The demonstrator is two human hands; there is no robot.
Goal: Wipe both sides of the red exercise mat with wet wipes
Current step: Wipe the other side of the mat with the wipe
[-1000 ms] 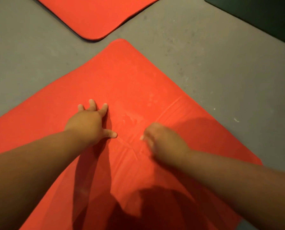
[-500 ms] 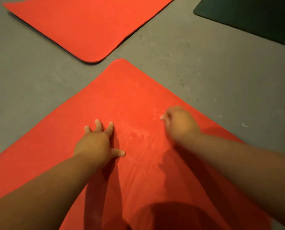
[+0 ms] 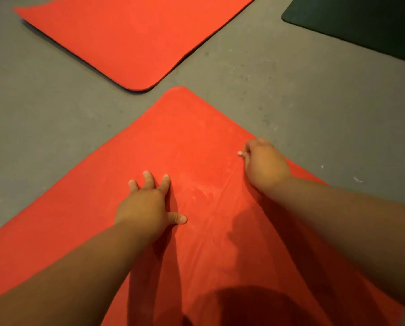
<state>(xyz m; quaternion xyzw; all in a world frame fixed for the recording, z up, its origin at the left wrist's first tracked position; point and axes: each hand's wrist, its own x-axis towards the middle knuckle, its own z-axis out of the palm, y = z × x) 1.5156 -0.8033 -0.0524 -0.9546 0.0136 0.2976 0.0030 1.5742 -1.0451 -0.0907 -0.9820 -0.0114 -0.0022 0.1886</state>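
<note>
Grey floor. The red exercise mat lies flat on it, one rounded corner pointing away, streaky pale smears mid-surface. A second red mat lies beyond it, apart; a dark mat sits at the far right corner. Left hand rests flat on the near mat, fingers spread and straight. Right hand is near the mat's right edge, fingers curled around a wet wipe, only a white tip showing.
</note>
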